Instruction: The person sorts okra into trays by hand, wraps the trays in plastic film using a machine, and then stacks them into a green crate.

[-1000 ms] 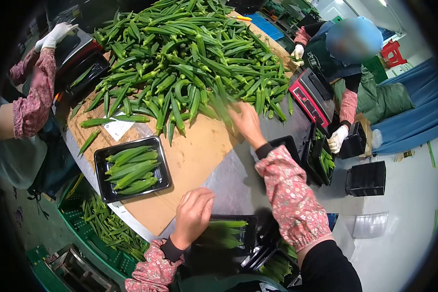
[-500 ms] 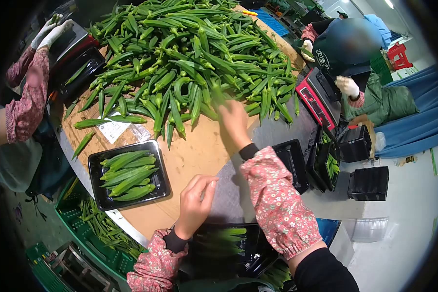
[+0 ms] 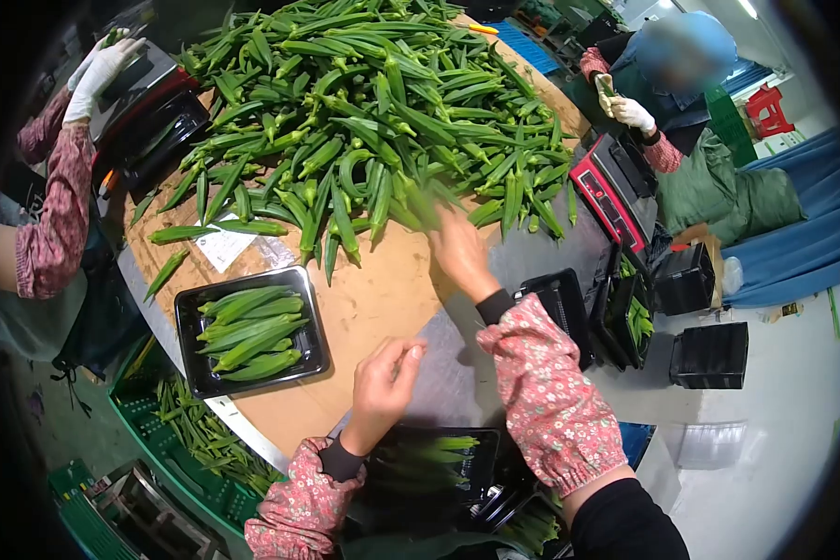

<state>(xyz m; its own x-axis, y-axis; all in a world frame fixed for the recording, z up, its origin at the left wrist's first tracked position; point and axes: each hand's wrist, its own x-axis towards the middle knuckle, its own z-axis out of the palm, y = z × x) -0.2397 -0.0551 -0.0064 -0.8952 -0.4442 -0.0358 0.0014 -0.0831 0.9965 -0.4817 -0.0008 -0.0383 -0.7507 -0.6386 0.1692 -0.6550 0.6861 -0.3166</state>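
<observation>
Your R hand (image 3: 459, 247) was at the near edge of the okra pile (image 3: 345, 121), its tips by blurred pods; couldn't tell if they'd closed on any. Your L hand (image 3: 385, 383) hung half-curled, well apart from the R, just above the lower blk tray (image 3: 482, 467) w/ blurred okra; couldn't tell if thumb & fingers met. On your left, another blk tray (image 3: 315, 327) w/ several pods sat on the brown board (image 3: 364, 308); red scale (image 3: 602, 201) stood right of the pile.
</observation>
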